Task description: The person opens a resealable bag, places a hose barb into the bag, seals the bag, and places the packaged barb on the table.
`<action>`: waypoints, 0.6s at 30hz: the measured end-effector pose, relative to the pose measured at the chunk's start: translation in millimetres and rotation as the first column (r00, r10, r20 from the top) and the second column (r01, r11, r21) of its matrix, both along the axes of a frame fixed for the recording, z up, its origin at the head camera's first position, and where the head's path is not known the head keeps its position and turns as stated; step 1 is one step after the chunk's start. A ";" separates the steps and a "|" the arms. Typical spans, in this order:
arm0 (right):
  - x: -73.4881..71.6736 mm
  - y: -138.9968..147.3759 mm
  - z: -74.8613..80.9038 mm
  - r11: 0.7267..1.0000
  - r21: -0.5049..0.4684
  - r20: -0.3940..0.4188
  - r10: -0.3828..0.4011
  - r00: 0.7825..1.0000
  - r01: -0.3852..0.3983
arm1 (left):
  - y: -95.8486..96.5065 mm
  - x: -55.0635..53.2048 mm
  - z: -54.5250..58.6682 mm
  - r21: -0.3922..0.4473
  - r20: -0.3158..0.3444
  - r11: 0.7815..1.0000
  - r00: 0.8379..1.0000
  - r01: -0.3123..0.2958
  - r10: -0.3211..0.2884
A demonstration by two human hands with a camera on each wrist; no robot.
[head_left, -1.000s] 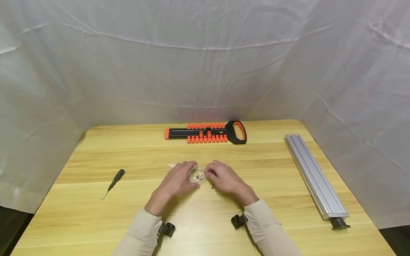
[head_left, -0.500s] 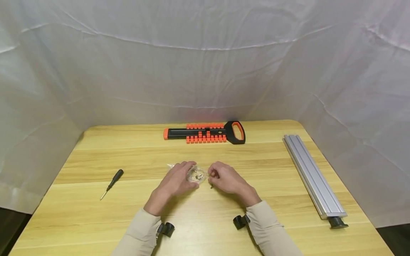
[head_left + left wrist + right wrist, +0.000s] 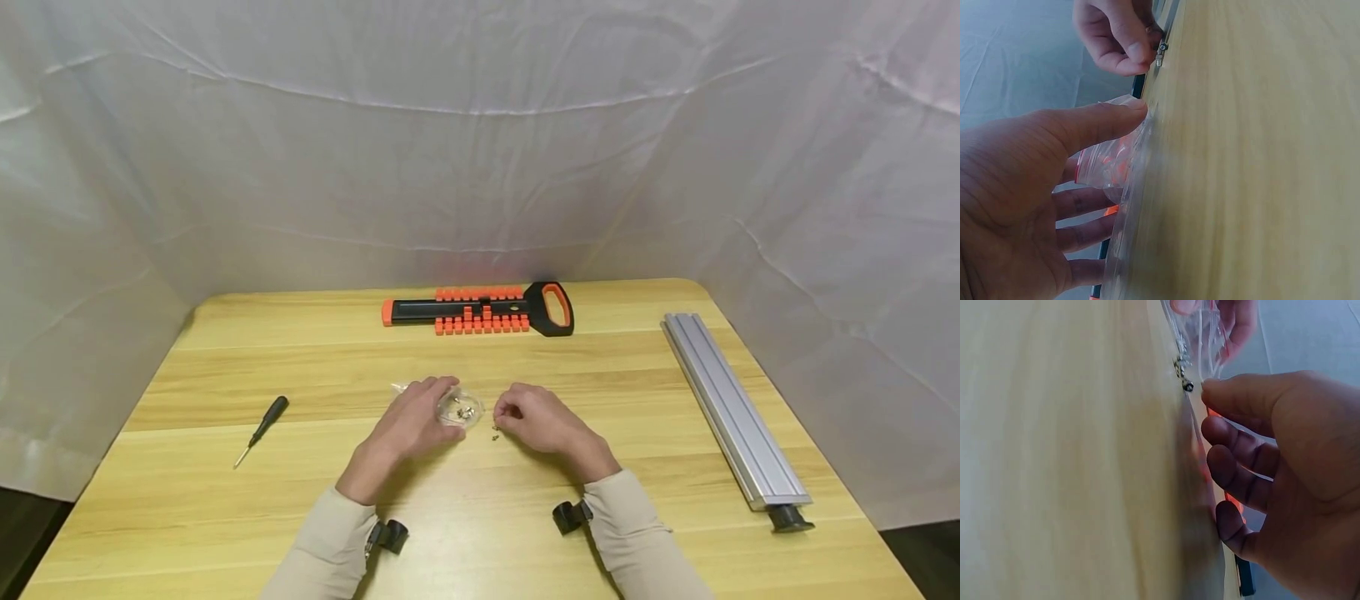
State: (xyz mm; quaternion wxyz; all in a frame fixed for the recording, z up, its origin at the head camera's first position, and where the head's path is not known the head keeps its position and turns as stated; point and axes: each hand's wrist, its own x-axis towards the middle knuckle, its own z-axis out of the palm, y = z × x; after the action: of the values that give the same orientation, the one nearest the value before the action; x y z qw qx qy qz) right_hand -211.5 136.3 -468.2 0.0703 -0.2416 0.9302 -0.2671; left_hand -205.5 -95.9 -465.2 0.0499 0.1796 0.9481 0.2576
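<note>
A clear zip bag (image 3: 471, 398) with several small metal screws (image 3: 465, 413) in it lies near the middle of the table. My left hand (image 3: 411, 421) holds the bag between thumb and curled fingers; its red seal line shows in the left wrist view. Just right of the bag is my right hand (image 3: 536, 418), thumb and index finger drawn together low over the table. Two small screws (image 3: 1160, 54) lie right by its fingertips. I cannot tell whether a screw is between those fingertips. In the right wrist view its other fingers (image 3: 1225, 465) are curled.
A screwdriver (image 3: 261, 430) with a black handle lies at the left. Toward the back edge lies a black and orange toothed piece (image 3: 480, 310) with a loop handle. A long grey metal profile (image 3: 735, 408) with a black foot lies at the right. White cloth (image 3: 450, 167) hangs behind the table.
My right hand has moved from the bag's edge a little to the right. Two screws now show under its fingertips, where one showed before. The left hand stays on the bag.
</note>
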 end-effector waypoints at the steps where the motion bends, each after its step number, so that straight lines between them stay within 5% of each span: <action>1: -0.3 1.1 -0.1 1.000 0.003 0.002 0.000 1.000 0.000 | 0.1 -0.2 0.1 0.000 -0.001 1.000 1.000 0.000 0.000; 18: -0.3 1.6 -5.2 0.996 0.082 -0.022 0.035 0.999 -0.033 | 0.8 1.1 1.8 -0.001 0.003 1.000 1.000 -0.004 0.004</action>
State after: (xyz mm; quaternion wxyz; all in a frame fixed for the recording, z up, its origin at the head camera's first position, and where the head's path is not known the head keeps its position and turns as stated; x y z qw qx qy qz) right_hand -211.8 138.0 -473.5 0.0738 -0.2574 0.9368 -0.2251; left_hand -204.4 -95.1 -463.3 0.0511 0.1773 0.9486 0.2573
